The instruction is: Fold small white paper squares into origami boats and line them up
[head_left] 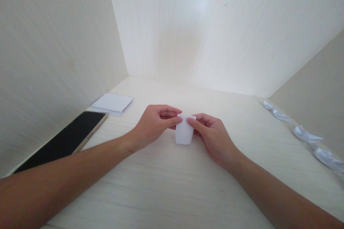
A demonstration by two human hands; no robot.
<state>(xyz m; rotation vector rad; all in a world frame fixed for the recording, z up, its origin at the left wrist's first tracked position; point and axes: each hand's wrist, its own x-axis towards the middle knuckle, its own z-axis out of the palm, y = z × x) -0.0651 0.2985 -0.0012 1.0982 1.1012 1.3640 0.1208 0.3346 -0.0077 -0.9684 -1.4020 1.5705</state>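
A small folded piece of white paper (184,134) stands on the pale wooden desk (172,182), roughly in the middle. My left hand (153,123) pinches its upper left edge between thumb and fingers. My right hand (212,136) pinches its upper right edge, index finger laid along the top. Both hands rest on the desk, one on each side of the paper.
A black phone (64,139) lies face up along the left wall. A small stack of white paper sheets (112,103) sits behind it. Several folded white paper pieces (306,134) lie in a row along the right edge. Pale walls enclose the desk on three sides.
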